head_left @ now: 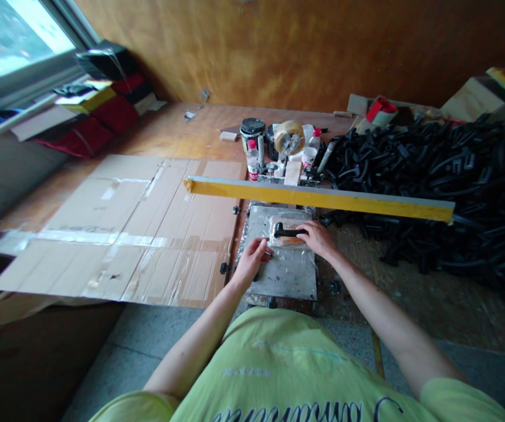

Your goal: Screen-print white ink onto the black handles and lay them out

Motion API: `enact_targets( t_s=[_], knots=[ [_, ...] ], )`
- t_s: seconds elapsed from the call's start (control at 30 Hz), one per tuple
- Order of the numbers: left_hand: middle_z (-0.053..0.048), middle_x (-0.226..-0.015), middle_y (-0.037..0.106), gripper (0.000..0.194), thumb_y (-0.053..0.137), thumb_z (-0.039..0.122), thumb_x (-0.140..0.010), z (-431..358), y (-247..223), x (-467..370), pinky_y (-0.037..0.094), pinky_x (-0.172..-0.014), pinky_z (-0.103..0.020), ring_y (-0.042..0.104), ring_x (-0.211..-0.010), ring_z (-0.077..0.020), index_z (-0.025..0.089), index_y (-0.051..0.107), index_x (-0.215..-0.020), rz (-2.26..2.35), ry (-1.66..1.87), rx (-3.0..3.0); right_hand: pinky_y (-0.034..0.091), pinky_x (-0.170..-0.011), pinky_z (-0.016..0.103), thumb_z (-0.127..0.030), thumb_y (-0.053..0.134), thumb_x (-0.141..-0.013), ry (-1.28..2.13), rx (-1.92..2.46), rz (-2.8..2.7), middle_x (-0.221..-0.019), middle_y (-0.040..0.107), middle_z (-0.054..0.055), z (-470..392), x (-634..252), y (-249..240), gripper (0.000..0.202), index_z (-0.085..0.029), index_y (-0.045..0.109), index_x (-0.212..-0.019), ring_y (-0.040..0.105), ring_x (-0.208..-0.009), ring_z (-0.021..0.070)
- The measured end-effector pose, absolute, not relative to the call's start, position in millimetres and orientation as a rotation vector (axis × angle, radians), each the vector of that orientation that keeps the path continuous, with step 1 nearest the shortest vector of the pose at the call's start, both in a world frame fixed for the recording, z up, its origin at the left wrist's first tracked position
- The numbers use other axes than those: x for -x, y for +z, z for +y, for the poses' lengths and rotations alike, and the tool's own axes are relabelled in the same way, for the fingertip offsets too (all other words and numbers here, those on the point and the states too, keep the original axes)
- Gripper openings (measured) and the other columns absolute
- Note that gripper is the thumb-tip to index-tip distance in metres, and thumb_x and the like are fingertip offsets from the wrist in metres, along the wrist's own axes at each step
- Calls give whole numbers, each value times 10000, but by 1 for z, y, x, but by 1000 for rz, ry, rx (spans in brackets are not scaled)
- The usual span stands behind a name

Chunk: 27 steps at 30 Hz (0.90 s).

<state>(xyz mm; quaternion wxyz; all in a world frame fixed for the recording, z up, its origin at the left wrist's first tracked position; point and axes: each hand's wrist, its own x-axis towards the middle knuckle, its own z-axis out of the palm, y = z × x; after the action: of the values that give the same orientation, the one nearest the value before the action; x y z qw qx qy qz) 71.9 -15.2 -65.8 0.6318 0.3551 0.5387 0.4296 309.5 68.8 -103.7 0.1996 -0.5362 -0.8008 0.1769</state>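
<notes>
A black handle-shaped part (291, 232) lies across a small pale block (278, 240) on the grey metal plate (285, 272). My right hand (316, 237) pinches the right end of this part between thumb and fingers. Left of the block, my left hand (253, 259) is closed near the plate's left side, its fingertips around a small dark piece too small to name. A second dark piece shows just below that hand. Above the plate runs a long yellow bar (322, 199) with a grey upper edge.
Flattened cardboard (146, 228) covers the table on the left. A large heap of black parts (446, 176) fills the right. Behind the bar stand a dark-lidded tub (252, 130), a red-capped bottle (252, 159) and a tape roll (290, 138).
</notes>
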Motion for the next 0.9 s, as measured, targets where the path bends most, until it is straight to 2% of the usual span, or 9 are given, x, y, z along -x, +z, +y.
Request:
enact_targets(
  t_s=[0.1, 0.2, 0.4, 0.63, 0.9],
  knots=[
    [-89, -886, 691, 643, 642, 678, -715, -28, -71, -90, 490, -623, -246, 626, -725, -148, 139, 612, -1066, 1161, 797, -777, 467, -882, 367, -204, 651, -835, 423, 1463, -2187, -925, 659, 58, 53, -298, -88, 82, -200, 698, -902, 607, -916, 213],
    [-113, -1037, 673, 667, 639, 677, -721, -32, -66, -104, 517, -658, -278, 643, -843, -188, 163, 564, -1139, 1137, 847, -684, 479, -844, 363, -254, 634, -866, 285, 1361, -2065, -902, 653, 65, 18, -275, -72, 82, -194, 671, -908, 597, -912, 219],
    [9, -775, 589, 429, 684, 558, -752, -30, -42, -101, 441, -616, -201, 550, -708, -115, 163, 591, -893, 1106, 1008, -788, 489, -762, 371, -241, 630, -872, 184, 1171, -1950, -868, 643, 73, -49, -235, -63, 137, -185, 593, -991, 582, -846, 220],
    [0, -829, 606, 475, 639, 548, -795, -31, -28, -83, 413, -633, -209, 528, -698, -110, 159, 610, -1067, 1003, 892, -882, 486, -740, 374, -269, 664, -858, 187, 1106, -1933, -902, 647, 64, -58, -230, -53, 224, -212, 556, -1046, 593, -852, 215],
    [8, -808, 588, 463, 626, 562, -799, -31, -23, -79, 428, -650, -212, 522, -727, -119, 152, 613, -1014, 1040, 867, -964, 485, -733, 379, -308, 656, -863, 196, 1125, -1916, -908, 654, 69, -60, -226, -53, 215, -216, 579, -1042, 593, -837, 218]
  ],
)
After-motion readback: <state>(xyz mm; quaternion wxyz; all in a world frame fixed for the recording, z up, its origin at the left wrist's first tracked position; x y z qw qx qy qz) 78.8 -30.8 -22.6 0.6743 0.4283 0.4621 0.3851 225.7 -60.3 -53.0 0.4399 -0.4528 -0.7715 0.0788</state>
